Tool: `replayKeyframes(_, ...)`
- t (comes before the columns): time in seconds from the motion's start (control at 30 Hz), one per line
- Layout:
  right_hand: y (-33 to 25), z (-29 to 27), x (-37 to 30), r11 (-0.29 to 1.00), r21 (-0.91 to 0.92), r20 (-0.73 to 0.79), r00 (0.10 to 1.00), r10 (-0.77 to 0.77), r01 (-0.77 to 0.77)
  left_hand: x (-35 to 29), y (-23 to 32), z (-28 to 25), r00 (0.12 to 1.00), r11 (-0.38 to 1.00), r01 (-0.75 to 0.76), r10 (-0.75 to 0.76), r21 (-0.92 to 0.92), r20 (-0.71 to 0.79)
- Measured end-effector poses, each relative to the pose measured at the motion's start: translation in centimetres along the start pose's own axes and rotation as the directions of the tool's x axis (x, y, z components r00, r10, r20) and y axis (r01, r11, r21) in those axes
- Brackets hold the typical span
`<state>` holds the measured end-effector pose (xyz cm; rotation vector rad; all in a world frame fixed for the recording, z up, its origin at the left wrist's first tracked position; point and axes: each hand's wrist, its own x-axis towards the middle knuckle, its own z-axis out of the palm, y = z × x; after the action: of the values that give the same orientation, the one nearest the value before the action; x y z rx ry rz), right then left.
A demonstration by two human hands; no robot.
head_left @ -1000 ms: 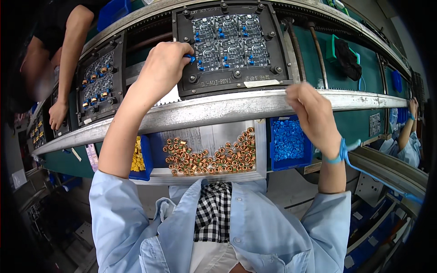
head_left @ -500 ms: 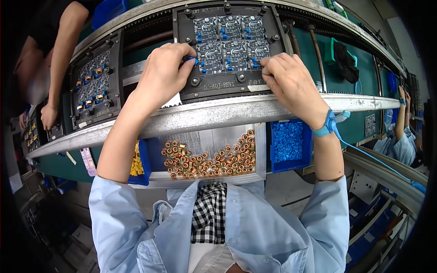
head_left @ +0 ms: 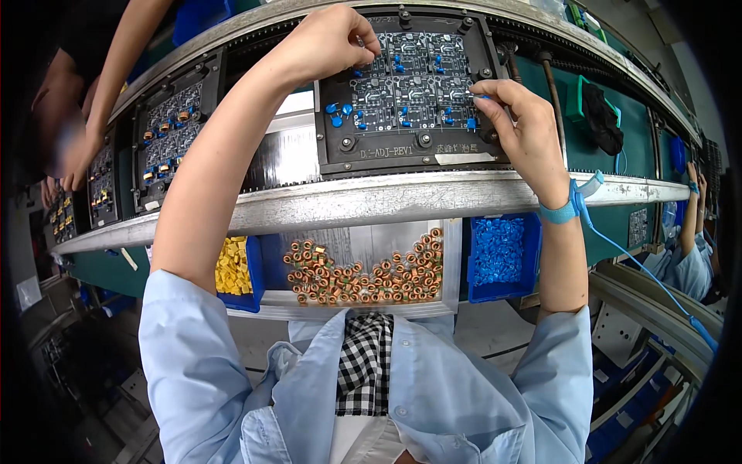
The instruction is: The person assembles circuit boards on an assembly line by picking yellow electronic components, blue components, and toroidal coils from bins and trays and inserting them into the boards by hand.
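Observation:
A black fixture (head_left: 363,157) lies across the metal rails, holding several circuit boards (head_left: 417,91) with small blue parts on them. My left hand (head_left: 328,45) reaches over its upper left corner, thumb and fingers pinched at the boards; whatever they grip is hidden. At the right edge of the boards, my right hand (head_left: 525,124) pinches a small blue disc component (head_left: 482,97) between thumb and forefinger, partly covered by the fingertips. Several loose blue disc components (head_left: 337,121) rest on the fixture's left border. A blue strap (head_left: 560,213) with a coiled cord circles my right wrist.
Below the near rail (head_left: 371,198) sits a tray (head_left: 456,267) of copper-wound ring coils. A blue bin (head_left: 535,282) of blue parts stands right of it, a bin (head_left: 255,278) of yellow parts left. Another fixture (head_left: 158,197) and a co-worker's arm (head_left: 116,69) are at the left.
My left hand has moved up and away to the upper boards, and loose blue disc components now show on the fixture's left border. My right hand has shifted slightly right. The view has shifted a little.

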<state>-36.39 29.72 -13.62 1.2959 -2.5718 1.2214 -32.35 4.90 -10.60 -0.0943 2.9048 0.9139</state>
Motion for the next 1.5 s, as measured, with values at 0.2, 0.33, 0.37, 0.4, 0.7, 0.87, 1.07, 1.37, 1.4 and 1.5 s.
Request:
replayKeyframes(0.2,0.9,0.5,-0.3,0.998,0.039,-0.018,0.999,-0.046,0.047,2.2,-0.4,0.2,0.987,0.995,0.101,-0.099,-0.013,0.124)
replayKeyframes(0.33,1.2,0.7,-0.4,0.997,0.058,-0.016,0.999,-0.049,0.050,2.5,-0.6,0.4,0.980,0.992,0.122,-0.115,-0.039,0.160)
replayKeyframes(0.37,1.2,0.8,-0.4,0.997,0.063,-0.017,0.999,-0.051,0.052,2.5,-0.6,0.4,0.980,0.992,0.118,-0.108,-0.050,0.168)
replayKeyframes(0.4,1.2,0.8,-0.4,0.996,0.068,-0.017,0.998,-0.053,0.054,2.6,-0.6,0.5,0.979,0.992,0.114,-0.101,-0.060,0.177)
replayKeyframes(0.7,1.6,1.2,-0.4,0.993,0.082,-0.042,0.996,-0.082,0.085,3.6,0.4,0.5,0.939,0.954,0.296,-0.298,0.036,0.171)
replayKeyframes(0.87,1.3,0.9,-0.5,0.997,0.079,-0.042,0.999,-0.011,0.014,3.9,1.5,0.1,0.916,0.936,0.347,-0.351,0.055,0.197)
replayKeyframes(1.07,1.0,0.2,0.1,0.993,0.119,-0.055,0.998,0.023,-0.016,6.2,-1.7,1.5,0.889,0.904,0.403,-0.424,0.140,0.175)
replayKeyframes(1.37,0.8,-0.1,2.4,0.970,0.189,-0.033,0.986,0.161,-0.152,5.7,-1.3,1.9,0.925,0.944,0.321,-0.329,0.075,0.189)
replayKeyframes(1.4,0.8,-0.2,3.0,0.965,0.209,-0.022,0.986,0.167,-0.159,5.4,-1.4,1.7,0.933,0.956,0.292,-0.292,0.031,0.210)
replayKeyframes(1.5,1.8,-0.4,5.1,0.947,0.157,0.078,0.960,0.271,-0.280,4.1,-0.5,1.8,0.964,0.971,0.232,-0.222,-0.052,0.150)
